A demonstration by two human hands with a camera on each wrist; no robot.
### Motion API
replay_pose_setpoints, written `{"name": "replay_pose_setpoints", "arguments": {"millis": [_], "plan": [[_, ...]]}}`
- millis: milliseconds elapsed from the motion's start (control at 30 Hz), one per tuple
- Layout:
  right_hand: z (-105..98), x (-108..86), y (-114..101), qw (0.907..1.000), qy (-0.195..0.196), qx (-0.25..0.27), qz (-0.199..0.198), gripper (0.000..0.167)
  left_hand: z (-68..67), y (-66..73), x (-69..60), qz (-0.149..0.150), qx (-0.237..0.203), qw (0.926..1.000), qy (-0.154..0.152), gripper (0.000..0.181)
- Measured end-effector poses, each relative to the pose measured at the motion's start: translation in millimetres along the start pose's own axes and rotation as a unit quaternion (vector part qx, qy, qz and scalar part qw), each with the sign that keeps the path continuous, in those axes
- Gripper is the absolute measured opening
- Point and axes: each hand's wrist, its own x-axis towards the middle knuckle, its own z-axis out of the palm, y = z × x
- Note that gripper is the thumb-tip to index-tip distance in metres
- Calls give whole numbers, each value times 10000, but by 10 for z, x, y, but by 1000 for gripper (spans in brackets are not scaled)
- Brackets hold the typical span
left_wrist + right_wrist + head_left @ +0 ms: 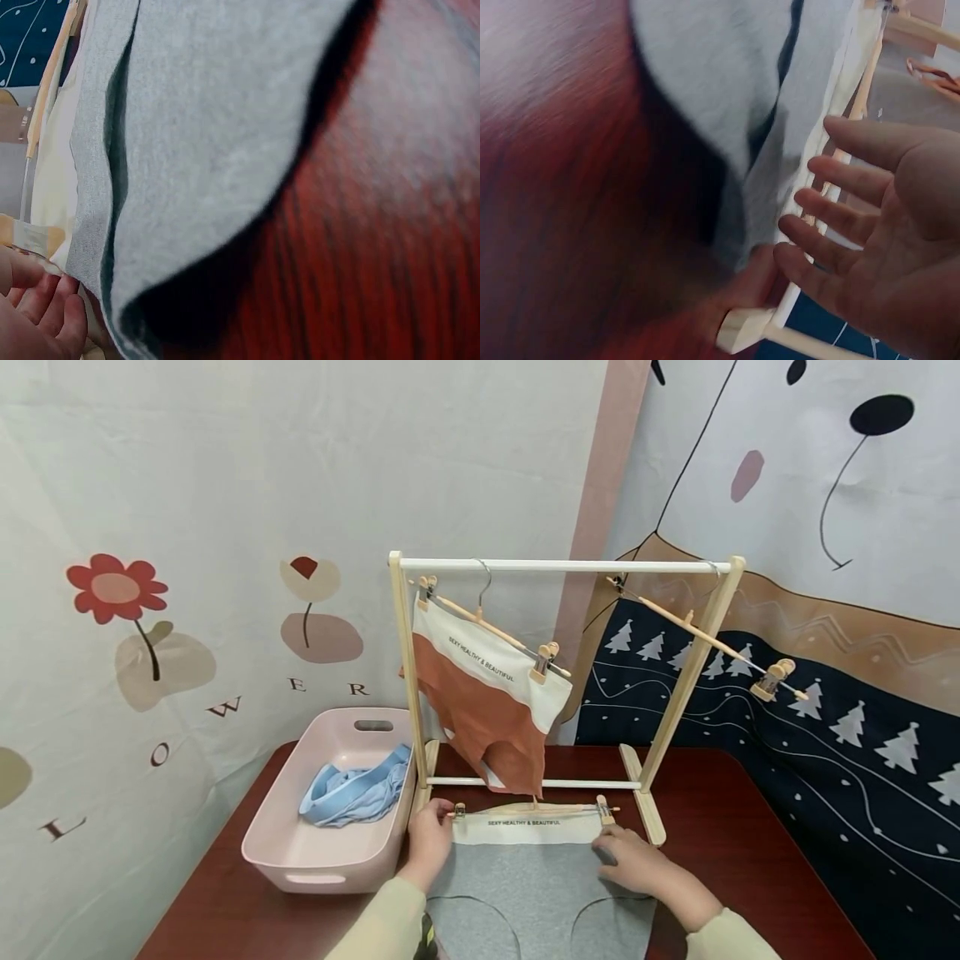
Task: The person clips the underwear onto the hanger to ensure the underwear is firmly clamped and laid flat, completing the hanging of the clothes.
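Grey briefs [540, 877] with a white waistband hang from the clips of a wooden clip hanger [525, 810] at the table's front. My left hand [431, 839] pinches the waistband's left corner beside the left clip; in the left wrist view its fingers [52, 311] curl at that corner. At the other side, my right hand [633, 858] is just below the right clip [604, 810]. The right wrist view shows this right hand [862, 217] with its fingers spread and extended beside the cloth, nothing gripped.
Behind stands a wooden rack [562, 565]. From it hang orange-brown and white briefs [487, 693] on a clip hanger, and a bare clip hanger [690, 625] at the right. A pink basket [270, 827] holds blue briefs [360, 789] at the left. All stand on a dark red table [757, 877].
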Motion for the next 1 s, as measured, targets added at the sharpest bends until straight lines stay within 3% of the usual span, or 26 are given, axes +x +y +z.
{"name": "replay_pose_setpoints", "arguments": {"millis": [133, 267, 467, 600, 667, 800, 900, 1000], "plan": [[21, -74, 77, 9984, 140, -167, 513, 33, -14, 117, -8, -325, 336, 9983, -339, 28], [44, -91, 103, 9977, 199, -197, 614, 32, -10, 250, -17, -335, 616, 9968, -390, 30], [62, -65, 100, 9980, 338, -130, 523, 28, 86, 459, -92, 238, 1176, 9927, -156, 23], [38, -53, 82, 9982, 340, -24, 497, 26, 185, 612, -159, 896, 1507, 9827, -603, 16], [19, -53, 66, 9980, 338, 28, 530, 25, 237, 691, -183, 1279, 1617, 9745, -889, 14], [-9, -55, 33, 9975, 319, 123, 621, 23, 386, 794, -212, 2032, 1886, 9494, -1474, 18], [-25, -48, 27, 9979, 328, 162, 535, 23, 521, 855, -223, 2560, 2093, 9237, -1936, 25], [-35, -39, 33, 9985, 338, 199, 378, 22, 654, 935, -213, 3017, 2439, 8933, -2269, 29]]}}
